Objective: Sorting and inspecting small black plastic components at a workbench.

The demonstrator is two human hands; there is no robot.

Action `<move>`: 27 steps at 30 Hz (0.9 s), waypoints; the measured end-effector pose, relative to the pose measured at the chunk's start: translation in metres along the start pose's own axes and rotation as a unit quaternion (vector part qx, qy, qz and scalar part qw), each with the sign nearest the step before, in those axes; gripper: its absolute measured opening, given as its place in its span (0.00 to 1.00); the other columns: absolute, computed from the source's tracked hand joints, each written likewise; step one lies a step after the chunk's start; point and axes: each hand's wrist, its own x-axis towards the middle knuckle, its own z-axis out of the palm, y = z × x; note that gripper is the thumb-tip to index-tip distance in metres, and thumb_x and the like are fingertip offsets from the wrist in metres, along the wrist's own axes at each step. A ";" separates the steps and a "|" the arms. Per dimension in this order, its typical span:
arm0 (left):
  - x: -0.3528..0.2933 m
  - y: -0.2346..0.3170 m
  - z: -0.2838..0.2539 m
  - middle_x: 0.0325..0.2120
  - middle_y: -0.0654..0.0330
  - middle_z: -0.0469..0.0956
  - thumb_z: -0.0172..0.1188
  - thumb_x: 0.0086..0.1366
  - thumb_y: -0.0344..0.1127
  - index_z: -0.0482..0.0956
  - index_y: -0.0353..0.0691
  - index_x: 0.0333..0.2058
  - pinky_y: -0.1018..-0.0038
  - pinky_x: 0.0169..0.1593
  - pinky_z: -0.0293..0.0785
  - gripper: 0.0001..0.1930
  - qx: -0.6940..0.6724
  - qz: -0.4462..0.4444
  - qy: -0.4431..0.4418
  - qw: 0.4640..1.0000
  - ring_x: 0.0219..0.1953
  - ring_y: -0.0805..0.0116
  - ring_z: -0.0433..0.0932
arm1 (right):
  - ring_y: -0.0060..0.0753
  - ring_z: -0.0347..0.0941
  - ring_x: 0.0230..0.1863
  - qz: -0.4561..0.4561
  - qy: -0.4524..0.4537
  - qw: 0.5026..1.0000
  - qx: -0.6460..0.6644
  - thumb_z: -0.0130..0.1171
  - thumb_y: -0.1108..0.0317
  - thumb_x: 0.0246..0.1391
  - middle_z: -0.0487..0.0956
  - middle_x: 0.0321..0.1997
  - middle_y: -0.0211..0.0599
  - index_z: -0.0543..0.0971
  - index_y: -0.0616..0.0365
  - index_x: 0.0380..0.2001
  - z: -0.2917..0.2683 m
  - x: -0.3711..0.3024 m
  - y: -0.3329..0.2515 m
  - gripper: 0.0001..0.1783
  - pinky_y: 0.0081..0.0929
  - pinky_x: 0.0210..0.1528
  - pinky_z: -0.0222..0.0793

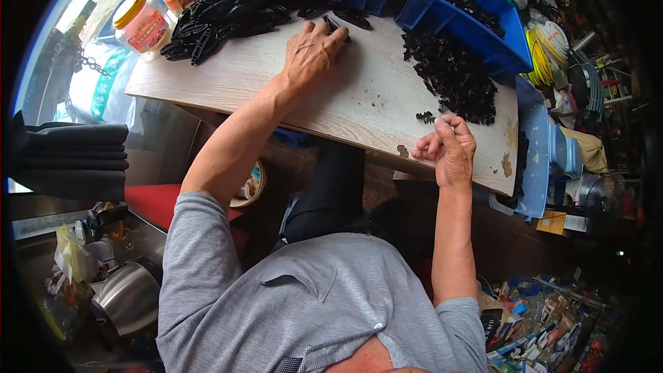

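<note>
My left hand (314,52) reaches to the far side of the worktable, its fingers closed round a slim black plastic piece (334,25). Beside it, to the left, lies a heap of long black plastic pieces (231,14), overlapping each other. My right hand (452,152) is over the table's near edge at the right, fingers curled and the thumb against the index finger. Whatever it may pinch is too small to tell. Just past its fingertips lie a few small black clip-like parts (425,117), apart from a larger pile of small black parts (452,72).
The pale wooden worktable (373,103) has chipped patches along its front edge. Blue plastic bins (476,27) line its back, one holding black parts. Jars (141,24) stand at the far left. A steel kettle (128,297) is low on the left; coiled yellow hose (542,59) lies at the right.
</note>
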 end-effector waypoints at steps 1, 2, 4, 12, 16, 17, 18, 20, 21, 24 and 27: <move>-0.005 0.006 -0.006 0.36 0.53 0.78 0.59 0.63 0.44 0.78 0.51 0.44 0.59 0.40 0.76 0.12 0.000 0.001 -0.001 1.000 0.43 0.50 0.75 | 0.30 0.78 0.22 0.000 0.001 1.000 0.001 0.64 0.63 0.57 0.71 0.13 0.32 0.75 0.56 0.38 -0.001 0.001 0.000 0.11 0.35 0.21 0.81; -0.011 0.012 -0.013 0.37 0.54 0.78 0.60 0.63 0.44 0.78 0.50 0.46 0.59 0.42 0.76 0.14 -0.021 0.001 -0.023 1.000 0.43 0.50 0.76 | 0.30 0.78 0.22 -0.004 -0.003 1.000 0.001 0.64 0.63 0.57 0.71 0.14 0.31 0.75 0.56 0.38 -0.002 0.001 0.001 0.11 0.34 0.21 0.81; -0.020 0.019 -0.017 0.38 0.55 0.79 0.62 0.63 0.43 0.80 0.47 0.46 0.61 0.43 0.76 0.15 -0.051 0.023 -0.028 0.998 0.43 0.51 0.76 | 0.30 0.78 0.22 -0.008 -0.005 1.000 0.003 0.64 0.63 0.57 0.71 0.14 0.31 0.75 0.56 0.38 -0.003 0.000 0.002 0.11 0.34 0.21 0.81; -0.032 0.043 -0.015 0.36 0.57 0.79 0.64 0.58 0.34 0.83 0.44 0.39 0.63 0.42 0.76 0.10 -0.140 0.039 0.017 0.989 0.40 0.56 0.78 | 0.30 0.77 0.21 -0.010 0.008 1.000 -0.005 0.65 0.63 0.56 0.70 0.13 0.31 0.75 0.56 0.36 0.003 -0.001 0.000 0.12 0.34 0.22 0.81; -0.030 0.054 -0.012 0.38 0.58 0.79 0.63 0.55 0.30 0.83 0.44 0.37 0.64 0.45 0.76 0.09 -0.161 0.019 0.008 0.987 0.42 0.56 0.78 | 0.30 0.77 0.21 -0.014 0.014 1.000 -0.004 0.65 0.63 0.55 0.70 0.13 0.31 0.75 0.56 0.36 0.004 -0.004 0.001 0.12 0.34 0.23 0.81; -0.029 0.056 -0.011 0.40 0.59 0.79 0.63 0.54 0.27 0.83 0.44 0.38 0.65 0.45 0.76 0.11 -0.159 0.026 -0.013 0.987 0.42 0.56 0.78 | 0.30 0.77 0.20 -0.015 0.016 1.000 -0.002 0.65 0.63 0.55 0.70 0.13 0.31 0.75 0.56 0.36 0.004 -0.003 0.002 0.12 0.34 0.22 0.81; -0.029 0.058 -0.011 0.40 0.59 0.79 0.63 0.54 0.27 0.83 0.44 0.38 0.65 0.45 0.76 0.11 -0.160 0.027 -0.012 0.987 0.42 0.56 0.78 | 0.30 0.77 0.20 -0.015 0.018 1.000 0.000 0.65 0.63 0.55 0.70 0.13 0.31 0.75 0.56 0.36 0.004 -0.003 0.002 0.12 0.34 0.22 0.81; -0.029 0.063 -0.013 0.40 0.59 0.78 0.63 0.53 0.27 0.82 0.43 0.39 0.64 0.47 0.75 0.13 -0.181 0.026 -0.027 0.983 0.43 0.56 0.78 | 0.29 0.77 0.20 -0.020 0.022 1.000 0.000 0.65 0.63 0.55 0.70 0.12 0.31 0.75 0.56 0.36 0.005 -0.002 0.003 0.12 0.34 0.22 0.81; -0.030 0.065 -0.015 0.40 0.59 0.78 0.63 0.53 0.27 0.82 0.43 0.39 0.64 0.47 0.75 0.13 -0.183 0.027 -0.027 0.982 0.43 0.56 0.78 | 0.29 0.77 0.20 -0.023 0.026 0.999 0.001 0.66 0.63 0.55 0.70 0.12 0.31 0.75 0.56 0.36 0.005 -0.003 0.003 0.12 0.33 0.22 0.81; -0.031 0.064 -0.020 0.40 0.59 0.78 0.63 0.53 0.27 0.81 0.43 0.41 0.65 0.49 0.74 0.14 -0.191 -0.018 0.011 0.981 0.44 0.55 0.77 | 0.30 0.77 0.20 -0.025 0.023 0.999 0.009 0.66 0.63 0.55 0.71 0.12 0.31 0.76 0.55 0.36 0.004 -0.003 0.002 0.12 0.34 0.23 0.81; -0.035 0.056 -0.012 0.40 0.58 0.79 0.64 0.53 0.29 0.79 0.42 0.43 0.65 0.51 0.73 0.16 -0.087 -0.039 -0.029 0.995 0.45 0.54 0.76 | 0.30 0.77 0.20 -0.025 0.018 0.999 0.010 0.65 0.62 0.55 0.71 0.12 0.31 0.76 0.55 0.36 0.004 -0.002 0.002 0.11 0.35 0.23 0.81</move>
